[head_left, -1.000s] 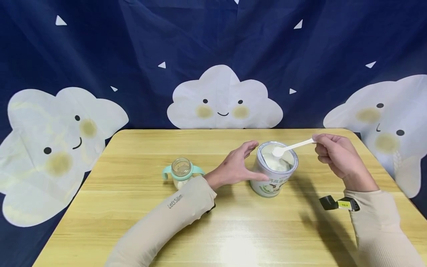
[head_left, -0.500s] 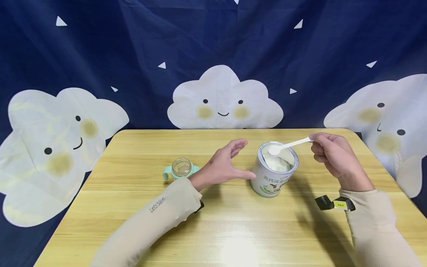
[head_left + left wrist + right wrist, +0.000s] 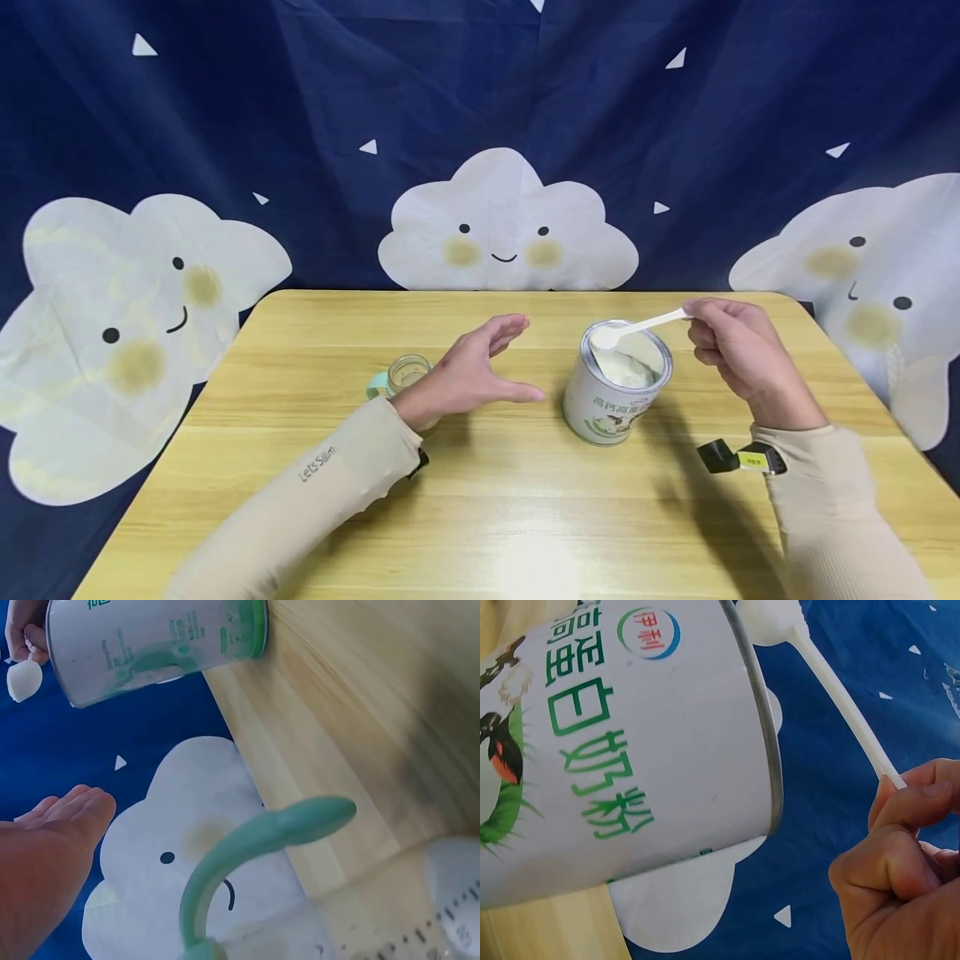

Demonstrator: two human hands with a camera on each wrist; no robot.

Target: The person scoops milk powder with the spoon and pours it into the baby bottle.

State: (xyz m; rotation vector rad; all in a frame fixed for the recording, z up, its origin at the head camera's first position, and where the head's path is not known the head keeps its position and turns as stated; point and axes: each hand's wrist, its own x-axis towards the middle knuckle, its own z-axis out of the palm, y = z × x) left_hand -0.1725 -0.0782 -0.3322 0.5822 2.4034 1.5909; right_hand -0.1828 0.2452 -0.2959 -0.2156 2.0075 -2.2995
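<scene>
Two hands worked around the tin (image 3: 618,383). The right hand (image 3: 731,350) pinched the handle of a white spoon (image 3: 637,327), its loaded bowl held just above the tin's open mouth. The left hand (image 3: 472,375), fingers straight and holding nothing, had let go of the tin's side and drawn away toward the baby bottle (image 3: 405,375), left of the tin. That suggested the powder was bound for the bottle.
</scene>
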